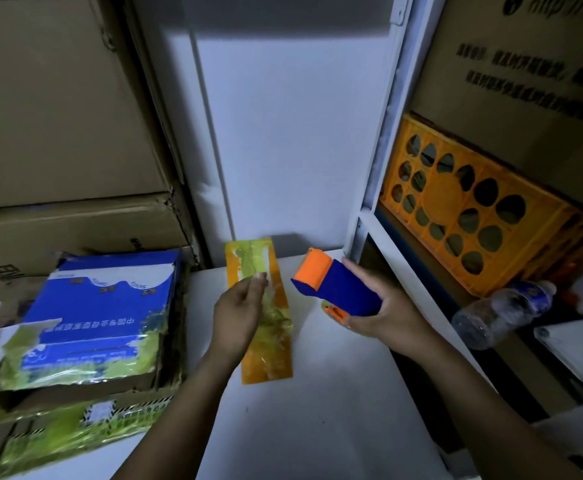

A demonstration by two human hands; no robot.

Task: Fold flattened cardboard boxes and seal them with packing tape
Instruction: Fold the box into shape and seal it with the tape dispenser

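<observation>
My right hand (pixel 383 313) grips a blue and orange tape dispenser (pixel 335 287) above the white table (pixel 317 410), its orange end pointing up and left. My left hand (pixel 239 311) pinches a strip of clear tape (pixel 260 277) at its fingertips, just over an orange card (pixel 265 362) smeared with yellow-green tape that lies flat on the table. A stack of flattened cardboard boxes (pixel 92 323), blue and white print on top and wrapped in yellow-green tape, lies at the left.
Large brown cartons (pixel 58 116) are stacked behind the pile at the left. A white panel (pixel 290 133) stands at the back. On the right, a shelf holds an orange plastic crate (pixel 473 216), a printed carton (pixel 525 64) and a lying plastic bottle (pixel 504 311).
</observation>
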